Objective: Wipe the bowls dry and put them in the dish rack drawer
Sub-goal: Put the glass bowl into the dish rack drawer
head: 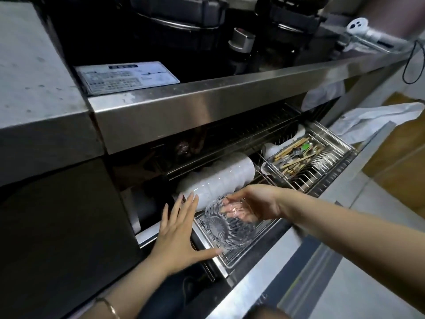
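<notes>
Two hands work over one open dish rack drawer (224, 264).

1. Left hand (181, 231): flat, with four fingers and thumb spread wide and holding nothing. The thumb tip lies at the drawer's front rim, and the fingers reach just beside the glass bowl.
2. Stack of white bowls (218, 178): one stack, lying on its side in the drawer's rear left corner. The number of bowls in it cannot be read reliably, since the rims blur together.
3. Glass bowl (227, 224): one cut-pattern bowl, tipped on its side with its base toward the camera. It sits over the wire rack at the drawer's front left corner, just in front of the white stack.
4. Right hand (253, 203): the fingers curl inside the glass bowl, visible through its wall, and grip the rim.
5. Cutlery basket (308, 153): one basket in the drawer's right half, holding many chopsticks and metal utensils.
6. White cloth (379, 120): one cloth, draped over the right end of the drawer front.
</notes>
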`<state>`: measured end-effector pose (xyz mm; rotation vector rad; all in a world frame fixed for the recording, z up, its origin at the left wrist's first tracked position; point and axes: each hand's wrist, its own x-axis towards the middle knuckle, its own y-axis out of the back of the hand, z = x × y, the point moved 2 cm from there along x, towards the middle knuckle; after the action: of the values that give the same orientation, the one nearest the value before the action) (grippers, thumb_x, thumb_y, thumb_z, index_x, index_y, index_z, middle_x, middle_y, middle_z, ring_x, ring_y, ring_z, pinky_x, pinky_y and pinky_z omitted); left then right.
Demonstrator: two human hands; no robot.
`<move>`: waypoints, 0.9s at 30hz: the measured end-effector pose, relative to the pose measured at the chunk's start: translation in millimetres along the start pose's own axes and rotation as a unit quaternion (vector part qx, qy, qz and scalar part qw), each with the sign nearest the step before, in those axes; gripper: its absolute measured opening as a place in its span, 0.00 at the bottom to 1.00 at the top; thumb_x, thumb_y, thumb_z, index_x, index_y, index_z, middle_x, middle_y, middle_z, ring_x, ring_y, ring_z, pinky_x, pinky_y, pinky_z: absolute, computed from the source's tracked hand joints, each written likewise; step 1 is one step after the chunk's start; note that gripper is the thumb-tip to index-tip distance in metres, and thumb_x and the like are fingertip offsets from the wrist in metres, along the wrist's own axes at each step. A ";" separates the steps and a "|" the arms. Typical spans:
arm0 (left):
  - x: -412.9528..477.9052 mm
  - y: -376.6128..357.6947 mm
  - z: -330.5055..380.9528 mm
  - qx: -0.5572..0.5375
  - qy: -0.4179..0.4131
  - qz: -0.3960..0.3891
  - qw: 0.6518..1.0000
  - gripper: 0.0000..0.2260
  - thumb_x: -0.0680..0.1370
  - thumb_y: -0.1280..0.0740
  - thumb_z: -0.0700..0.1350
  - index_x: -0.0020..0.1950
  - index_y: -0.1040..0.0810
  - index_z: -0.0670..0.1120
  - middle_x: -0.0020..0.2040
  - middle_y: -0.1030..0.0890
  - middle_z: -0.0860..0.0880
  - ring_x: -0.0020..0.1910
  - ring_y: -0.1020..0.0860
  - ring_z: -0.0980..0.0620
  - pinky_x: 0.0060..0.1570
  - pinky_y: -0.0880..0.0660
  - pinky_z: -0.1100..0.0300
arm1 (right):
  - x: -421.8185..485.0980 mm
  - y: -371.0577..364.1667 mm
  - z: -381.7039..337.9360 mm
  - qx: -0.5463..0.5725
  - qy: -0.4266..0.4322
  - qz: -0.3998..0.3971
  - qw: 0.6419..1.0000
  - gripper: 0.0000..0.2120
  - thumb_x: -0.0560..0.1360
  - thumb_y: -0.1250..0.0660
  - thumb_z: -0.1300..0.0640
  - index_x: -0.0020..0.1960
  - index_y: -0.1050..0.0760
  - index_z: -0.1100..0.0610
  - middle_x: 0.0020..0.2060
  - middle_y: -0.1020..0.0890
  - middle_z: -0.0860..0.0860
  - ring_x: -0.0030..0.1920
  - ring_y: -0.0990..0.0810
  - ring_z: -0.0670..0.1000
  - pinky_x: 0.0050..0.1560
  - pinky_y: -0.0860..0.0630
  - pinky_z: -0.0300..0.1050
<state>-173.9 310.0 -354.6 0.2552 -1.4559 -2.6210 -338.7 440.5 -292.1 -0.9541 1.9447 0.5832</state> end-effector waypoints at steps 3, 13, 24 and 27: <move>2.6 -1.0 -1.8 -0.003 -0.008 -0.004 1.000 0.56 0.59 0.46 0.81 0.74 0.71 0.55 0.73 0.71 0.61 0.69 0.77 0.60 0.71 0.73 0.51 | 11.9 -7.4 -1.0 -0.023 -0.026 -0.021 0.999 0.08 0.79 0.39 0.56 0.46 0.25 0.60 0.35 0.18 0.52 0.33 0.20 0.50 0.35 0.21 0.41; 4.2 -4.2 -4.6 -0.016 -0.005 -0.021 1.000 0.55 0.60 0.45 0.79 0.75 0.68 0.56 0.76 0.66 0.59 0.69 0.77 0.60 0.71 0.71 0.51 | 38.1 -22.2 7.1 -0.061 -0.055 -0.004 0.997 0.09 0.80 0.41 0.56 0.47 0.25 0.60 0.33 0.18 0.52 0.37 0.21 0.51 0.41 0.24 0.42; 4.2 -6.7 -5.4 -0.024 -0.004 -0.028 0.999 0.55 0.59 0.46 0.80 0.76 0.66 0.56 0.77 0.64 0.58 0.69 0.76 0.60 0.71 0.71 0.51 | 42.8 -28.4 12.7 -0.098 -0.045 -0.073 0.991 0.11 0.81 0.43 0.55 0.46 0.26 0.59 0.35 0.20 0.51 0.33 0.21 0.46 0.37 0.22 0.38; 5.0 -7.2 -6.2 -0.021 -0.004 -0.033 0.999 0.56 0.58 0.47 0.80 0.76 0.66 0.56 0.77 0.64 0.58 0.69 0.76 0.60 0.72 0.70 0.50 | 45.3 -28.7 13.4 -0.114 -0.032 -0.076 0.990 0.11 0.80 0.41 0.54 0.44 0.25 0.58 0.35 0.19 0.50 0.35 0.22 0.46 0.41 0.24 0.37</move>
<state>-177.6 307.6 -364.3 0.2932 -1.4160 -2.7054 -323.8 414.8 -338.8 -1.1994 1.7553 0.7483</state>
